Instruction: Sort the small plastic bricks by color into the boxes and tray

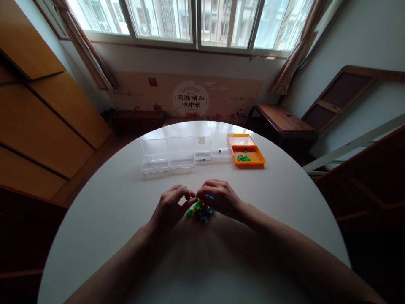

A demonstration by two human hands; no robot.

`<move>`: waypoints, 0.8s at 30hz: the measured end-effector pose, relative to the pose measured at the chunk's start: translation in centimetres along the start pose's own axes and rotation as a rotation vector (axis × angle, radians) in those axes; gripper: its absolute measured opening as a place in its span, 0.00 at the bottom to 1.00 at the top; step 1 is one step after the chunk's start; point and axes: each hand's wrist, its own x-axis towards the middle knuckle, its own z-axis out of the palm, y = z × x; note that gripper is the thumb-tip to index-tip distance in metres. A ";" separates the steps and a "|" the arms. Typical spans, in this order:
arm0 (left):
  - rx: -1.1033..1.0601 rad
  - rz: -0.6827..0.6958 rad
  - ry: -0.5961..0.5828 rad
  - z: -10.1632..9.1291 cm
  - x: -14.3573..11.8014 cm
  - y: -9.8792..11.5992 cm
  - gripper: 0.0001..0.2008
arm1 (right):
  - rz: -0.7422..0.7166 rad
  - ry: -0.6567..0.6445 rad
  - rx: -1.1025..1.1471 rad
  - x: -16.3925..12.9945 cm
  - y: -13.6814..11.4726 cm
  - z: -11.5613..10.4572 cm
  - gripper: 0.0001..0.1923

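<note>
A small heap of coloured beads (pixel 200 211), green, blue and yellow, lies on the round white table (pixel 126 211) near its middle. My left hand (pixel 171 207) rests at the heap's left side, fingers curled and tips touching the beads. My right hand (pixel 220 197) is over the heap's right side, fingers bent, with a blue bead showing at its fingertips. Whether either hand pinches a bead firmly is unclear. Part of the heap is hidden under both hands.
Toward the table's far side stand several clear plastic boxes with open lids (pixel 171 156) in a row. Next to them on the right is an orange box (pixel 248 157) holding a few green beads. A wooden bench (pixel 281 120) and wooden cabinets (pixel 47 118) surround the table.
</note>
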 end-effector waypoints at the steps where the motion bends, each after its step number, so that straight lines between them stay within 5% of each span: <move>1: 0.008 0.004 -0.006 -0.1 0.0 0.0 0.05 | 0.008 0.000 -0.002 0.0 0.1 -0.1 0.09; 6: 0.104 0.020 0.023 -0.6 0.3 -0.3 0.06 | 0.203 0.178 -0.020 -0.2 3.0 -1.7 0.06; 13: 0.247 -0.081 0.123 -1.2 0.5 -0.6 0.03 | 0.769 0.657 -0.128 -2.0 9.8 -5.4 0.08; 17: 0.197 -0.067 0.009 -0.9 0.3 -0.9 0.05 | 0.926 0.731 -0.101 -3.1 12.1 -6.4 0.11; 24: 0.140 0.004 -0.217 -0.7 0.3 -0.2 0.09 | 0.959 0.745 -0.033 -3.2 12.6 -6.2 0.15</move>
